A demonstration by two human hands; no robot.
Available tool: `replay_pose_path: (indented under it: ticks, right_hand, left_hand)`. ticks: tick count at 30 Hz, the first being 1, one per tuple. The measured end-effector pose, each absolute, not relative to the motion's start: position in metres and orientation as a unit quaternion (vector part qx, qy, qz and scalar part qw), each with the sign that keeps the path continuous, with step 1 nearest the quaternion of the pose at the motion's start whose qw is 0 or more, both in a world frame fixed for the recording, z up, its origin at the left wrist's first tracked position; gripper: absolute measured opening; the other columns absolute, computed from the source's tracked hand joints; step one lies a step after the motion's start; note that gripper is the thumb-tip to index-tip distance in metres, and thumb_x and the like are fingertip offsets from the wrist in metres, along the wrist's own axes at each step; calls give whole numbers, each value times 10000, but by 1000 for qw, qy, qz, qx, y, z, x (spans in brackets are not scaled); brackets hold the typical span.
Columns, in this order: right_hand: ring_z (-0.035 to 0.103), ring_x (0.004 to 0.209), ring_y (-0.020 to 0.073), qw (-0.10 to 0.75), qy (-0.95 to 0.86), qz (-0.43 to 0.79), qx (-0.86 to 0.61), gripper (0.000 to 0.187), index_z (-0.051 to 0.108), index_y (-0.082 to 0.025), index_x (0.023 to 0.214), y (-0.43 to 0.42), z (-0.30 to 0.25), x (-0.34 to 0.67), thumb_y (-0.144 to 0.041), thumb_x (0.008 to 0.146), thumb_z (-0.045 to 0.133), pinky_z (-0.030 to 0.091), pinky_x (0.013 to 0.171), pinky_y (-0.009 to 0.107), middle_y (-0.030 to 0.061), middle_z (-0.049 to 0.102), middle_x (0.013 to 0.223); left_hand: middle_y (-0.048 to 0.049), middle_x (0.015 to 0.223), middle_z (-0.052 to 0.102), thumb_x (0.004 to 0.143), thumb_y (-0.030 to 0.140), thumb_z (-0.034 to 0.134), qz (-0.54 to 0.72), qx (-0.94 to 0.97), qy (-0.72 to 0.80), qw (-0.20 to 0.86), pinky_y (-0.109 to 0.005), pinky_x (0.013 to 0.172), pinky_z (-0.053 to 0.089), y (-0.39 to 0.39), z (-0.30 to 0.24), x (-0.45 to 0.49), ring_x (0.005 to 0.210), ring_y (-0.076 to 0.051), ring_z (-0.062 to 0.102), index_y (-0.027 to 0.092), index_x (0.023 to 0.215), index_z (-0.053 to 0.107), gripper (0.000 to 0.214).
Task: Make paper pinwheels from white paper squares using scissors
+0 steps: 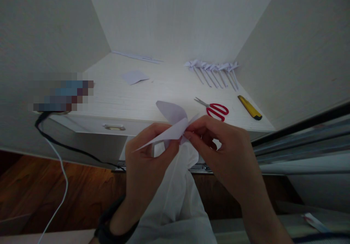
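A white paper pinwheel (175,125) with curled blades is held up in front of the desk's near edge. My left hand (149,160) is closed, its thumb and fingers pinching the paper near the centre. From the other side, my right hand (221,145) has its thumb and index finger pressed together at the same centre. Whatever small piece may be between those fingertips is hidden. Just beyond my right hand lie scissors (217,109) with red handles, on the white desktop (172,87).
Several finished paper pinwheels (214,69) on sticks lie at the back right. A yellow utility knife (249,107) rests near the right edge. Thin paper sticks (138,57) and a square paper sheet (134,77) are at the back left. A black cable (73,144) hangs at the left.
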State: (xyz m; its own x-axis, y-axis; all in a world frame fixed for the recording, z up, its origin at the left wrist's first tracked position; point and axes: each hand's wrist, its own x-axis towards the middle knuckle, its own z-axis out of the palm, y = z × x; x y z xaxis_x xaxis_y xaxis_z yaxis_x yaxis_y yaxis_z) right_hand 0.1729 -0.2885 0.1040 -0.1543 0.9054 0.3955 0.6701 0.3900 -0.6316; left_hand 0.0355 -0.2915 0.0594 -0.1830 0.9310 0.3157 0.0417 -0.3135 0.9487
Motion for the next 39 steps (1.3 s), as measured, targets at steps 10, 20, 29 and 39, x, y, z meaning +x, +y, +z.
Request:
replay_pose_path:
  ticks: [10,20,29,39]
  right_hand:
    - [520,496,45,389,-745,134,-525,110,633,-185,743,-293,110,171,-83,772,663,362,466,183,-81,591,588]
    - [649,596,67,470,-703,196,-496,204,648,-254,972,-297,102,176,-116,822,651,508,559,166,-70,686,749]
    - [650,778,129,611,-630,223,-425,161,657,-225,790,-300,92,166,-75,765,712,553,696,251,-21,673,815]
    - [559,762,142,640,-627,109,-431,168,626,-233,740,-293,80,159,-84,771,695,494,648,304,-10,553,782]
  left_hand:
    - [80,740,689,746,147,717,619,555,462,310,-185,646,469,-294,59,33,673,-95,607,274,788,697,135]
    - [49,777,727,732,157,723,659,446,449,407,-193,732,535,-288,59,36,758,-116,673,241,788,719,102]
    - [33,758,744,707,179,742,632,423,464,456,-204,667,556,-286,61,38,724,-136,694,231,751,731,69]
    - [37,649,654,709,227,738,627,434,474,440,-221,604,524,-290,57,37,623,-125,612,219,654,656,99]
